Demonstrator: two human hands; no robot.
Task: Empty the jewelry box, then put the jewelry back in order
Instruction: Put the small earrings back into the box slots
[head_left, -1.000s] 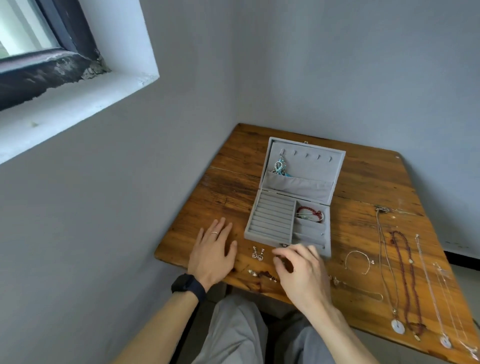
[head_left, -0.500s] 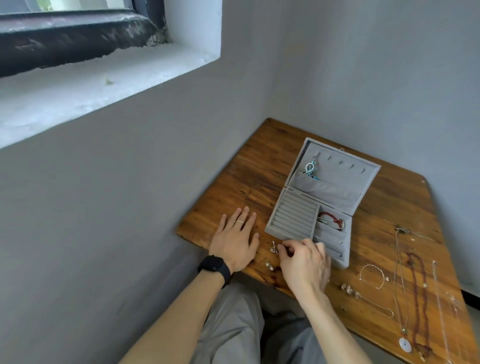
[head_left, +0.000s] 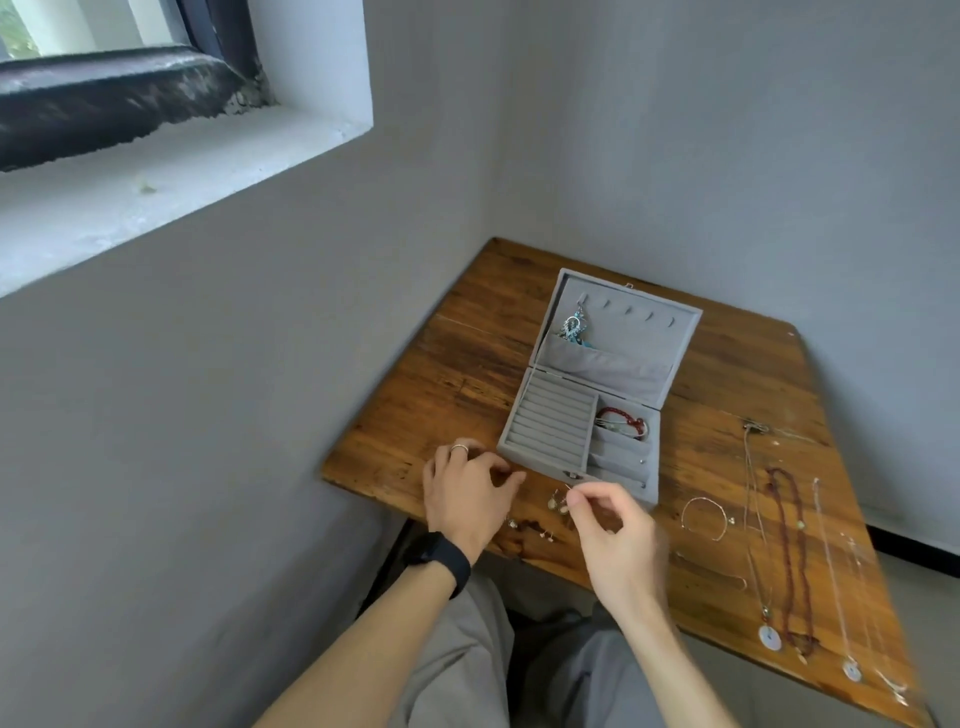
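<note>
The grey jewelry box (head_left: 550, 441) stands open on the wooden table (head_left: 467, 374). A silver and turquoise pendant (head_left: 574, 327) hangs inside its lid, and a red bracelet (head_left: 621, 420) lies in its right compartment. The ring rows are bare. My right hand (head_left: 613, 530) pinches a small silver earring (head_left: 558, 503) just in front of the box. My left hand (head_left: 465, 496), with a ring and a black watch, rests beside it with curled fingers, and I see nothing in it. More small earrings (head_left: 530, 529) lie near the table's front edge.
A thin silver bangle (head_left: 704, 517) lies right of my right hand. Several necklaces are laid out lengthwise at the table's right: a dark red bead strand (head_left: 789, 561), a chain with a white disc pendant (head_left: 770, 638) and a silver chain (head_left: 831, 566). Grey walls close the left and back.
My left hand was flat on the table and has curled its fingers. My right hand has lifted a little with the earring pinched. The view has swung left.
</note>
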